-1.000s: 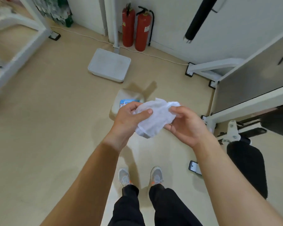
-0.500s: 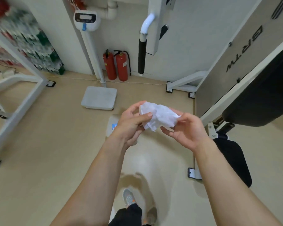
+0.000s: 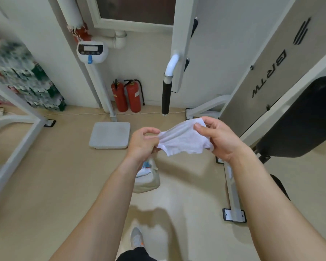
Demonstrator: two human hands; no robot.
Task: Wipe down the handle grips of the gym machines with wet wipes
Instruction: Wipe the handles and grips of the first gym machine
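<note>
head view: both hands stretch a thin, crumpled white wet wipe (image 3: 183, 139) between them in front of the chest. the left hand (image 3: 142, 145) pinches its left end with curled fingers; the right hand (image 3: 217, 139) pinches the right edge under the thumb. a matte black cylindrical handle grip (image 3: 166, 97) hangs beyond, near two glossy red fire extinguishers (image 3: 127, 96).

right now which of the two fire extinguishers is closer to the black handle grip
The right extinguisher, with the black hose; the left extinguisher stands farther from the handle grip.
</note>
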